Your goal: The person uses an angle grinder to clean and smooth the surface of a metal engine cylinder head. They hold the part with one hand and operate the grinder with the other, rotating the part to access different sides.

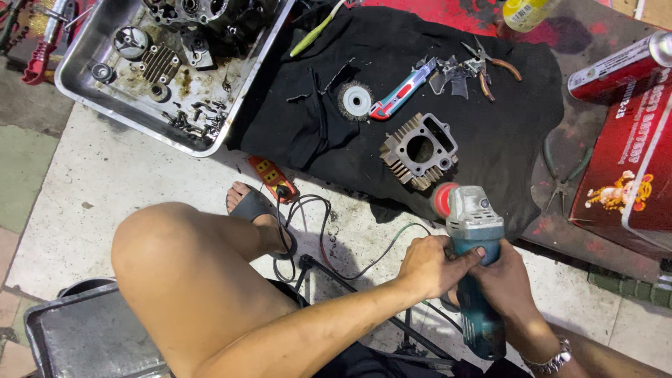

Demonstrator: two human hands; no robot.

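Note:
Both hands grip a teal angle grinder [477, 231] over the floor. My left hand [428, 266] wraps its body from the left, thumb across the top. My right hand [505, 283] holds the same body from the right; a metal watch sits on that wrist. The grinder's red disc [442, 199] points away from me, just short of a finned metal engine cylinder [420, 150] lying on a black cloth [350, 147]. A wire wheel brush [355, 101] and a red and blue utility knife [400, 92] lie farther back on the cloth.
A steel tray [84, 87] of greasy engine parts sits at the back left. Pliers [486, 66] and metal scraps lie on the cloth. An orange power strip [271, 178] and cables trail by my sandalled foot [250, 204]. Red cartons [630, 161] stand at the right, an empty tray [84, 336] near left.

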